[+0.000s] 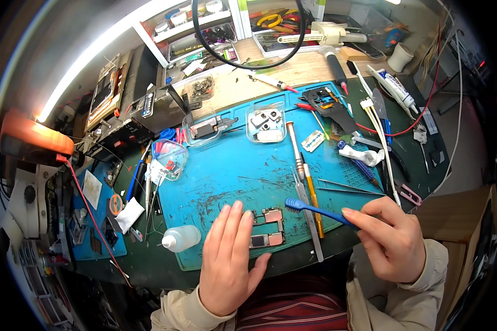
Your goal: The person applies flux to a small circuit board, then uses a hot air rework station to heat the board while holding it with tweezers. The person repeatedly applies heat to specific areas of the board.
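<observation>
My right hand (389, 237) pinches the handle of a blue toothbrush (320, 211), its bristled head pointing left above the blue mat (215, 182). Flat beside the circuit board (276, 226), my left hand (226, 259) has its fingers stretched out and covers part of the board's left side. The board is a small frame shape with copper-coloured and dark patches. Left of that hand a translucent bottle (182, 238) with a white cap lies tipped toward me. Metal tweezers (309, 220) and a gold-handled tool (313, 201) lie between the board and my right hand.
Small clear trays of parts (265, 122) stand along the mat's far side. A razor blade (313, 141), a screwdriver (295, 146) and more tweezers (350, 188) lie to the right. An orange lamp (36, 138) is at left, and a black ring (248, 65) hangs over the back.
</observation>
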Motion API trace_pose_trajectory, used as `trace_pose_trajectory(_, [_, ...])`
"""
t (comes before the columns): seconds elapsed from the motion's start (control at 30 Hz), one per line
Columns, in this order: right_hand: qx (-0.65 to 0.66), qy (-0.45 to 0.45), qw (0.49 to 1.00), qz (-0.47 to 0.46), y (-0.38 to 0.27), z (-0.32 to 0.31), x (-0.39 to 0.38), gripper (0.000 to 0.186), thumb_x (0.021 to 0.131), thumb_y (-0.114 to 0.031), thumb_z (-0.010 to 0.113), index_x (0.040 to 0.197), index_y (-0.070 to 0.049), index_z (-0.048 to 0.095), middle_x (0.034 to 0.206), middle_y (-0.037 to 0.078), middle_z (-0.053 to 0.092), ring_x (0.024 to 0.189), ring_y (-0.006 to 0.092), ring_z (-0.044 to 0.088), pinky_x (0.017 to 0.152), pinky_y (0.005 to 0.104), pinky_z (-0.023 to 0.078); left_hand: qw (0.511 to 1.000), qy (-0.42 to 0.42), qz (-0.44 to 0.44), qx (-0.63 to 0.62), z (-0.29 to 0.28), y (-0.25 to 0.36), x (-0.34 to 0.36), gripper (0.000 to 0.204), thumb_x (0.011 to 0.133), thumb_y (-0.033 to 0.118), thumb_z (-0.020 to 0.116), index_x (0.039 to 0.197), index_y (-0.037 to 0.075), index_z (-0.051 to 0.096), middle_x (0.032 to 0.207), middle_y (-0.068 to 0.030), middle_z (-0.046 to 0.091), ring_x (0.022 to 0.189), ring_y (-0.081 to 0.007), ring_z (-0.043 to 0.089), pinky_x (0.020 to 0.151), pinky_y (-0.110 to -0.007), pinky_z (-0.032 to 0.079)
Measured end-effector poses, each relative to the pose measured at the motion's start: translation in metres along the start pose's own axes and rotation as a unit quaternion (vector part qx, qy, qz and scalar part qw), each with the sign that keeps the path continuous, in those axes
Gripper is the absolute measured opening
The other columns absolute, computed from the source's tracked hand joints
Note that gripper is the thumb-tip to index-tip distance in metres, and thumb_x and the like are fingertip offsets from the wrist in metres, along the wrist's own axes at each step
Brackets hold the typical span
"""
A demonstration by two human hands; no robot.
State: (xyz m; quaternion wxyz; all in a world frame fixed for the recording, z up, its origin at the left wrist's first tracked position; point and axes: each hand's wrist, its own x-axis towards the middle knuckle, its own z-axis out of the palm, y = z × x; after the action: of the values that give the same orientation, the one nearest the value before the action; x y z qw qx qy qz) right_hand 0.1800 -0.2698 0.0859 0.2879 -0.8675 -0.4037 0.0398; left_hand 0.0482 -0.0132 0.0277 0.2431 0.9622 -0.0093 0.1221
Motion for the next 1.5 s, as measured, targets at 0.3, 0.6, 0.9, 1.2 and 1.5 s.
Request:
trace_pose_trajectory(0.3, [0.009,-0.029,0.999,-0.013,-0.004,0.006,-0.022,0.052,0.077,0.007,0.072,0.127,-0.006,0.073,0.101,0.008,0.065,0.071,0.0231,0.069,0.057,0.0340,0.056,0.997,0.012,-0.056,0.055,0.004,0.010,-0.017,0.086,0.081,0.023,0.089,0.151,-0.004,0.047,0.134,-0.0195,0.059,0.112,-0.0349,0.056,0.098,-0.046,0.044])
trace_pose_trajectory(0.6, [-0.019,-0.088,0.994,-0.065,-0.020,0.020,-0.015,0.054,0.077,-0.002,0.072,0.130,-0.010,0.072,0.099,0.003,0.065,0.074,0.0180,0.070,0.058,0.0309,0.055,0.995,0.084,-0.051,0.020,0.018,0.004,-0.028,0.091,0.078,0.027,0.092,0.150,-0.005,0.048,0.123,-0.0153,0.064,0.112,-0.0322,0.057,0.096,-0.044,0.043])
trace_pose_trajectory(0.9, [-0.087,-0.129,0.987,-0.046,-0.037,0.008,-0.012,0.050,0.078,-0.005,0.073,0.127,-0.010,0.073,0.094,0.002,0.062,0.067,0.0174,0.066,0.053,0.0315,0.051,0.995,0.090,-0.042,0.016,0.018,0.002,-0.027,0.089,0.078,0.027,0.092,0.150,-0.004,0.050,0.109,-0.0063,0.066,0.106,-0.0268,0.058,0.093,-0.041,0.043])
trace_pose_trajectory(1.2, [-0.109,-0.124,0.985,-0.043,-0.041,0.010,-0.010,0.051,0.074,-0.006,0.074,0.125,-0.012,0.075,0.093,0.000,0.064,0.066,0.0165,0.067,0.050,0.0316,0.050,0.995,0.089,-0.032,0.018,0.016,0.000,-0.028,0.088,0.078,0.028,0.093,0.149,-0.004,0.052,0.113,-0.0066,0.067,0.107,-0.0264,0.058,0.093,-0.040,0.044])
trace_pose_trajectory(1.5, [-0.095,-0.160,0.982,-0.024,-0.039,-0.010,-0.006,0.049,0.074,-0.003,0.073,0.123,-0.011,0.076,0.091,0.000,0.063,0.063,0.0171,0.067,0.050,0.0307,0.050,0.995,0.085,-0.033,0.030,0.018,-0.001,-0.030,0.086,0.077,0.029,0.093,0.147,-0.005,0.053,0.128,-0.0103,0.065,0.108,-0.0270,0.058,0.093,-0.040,0.044])
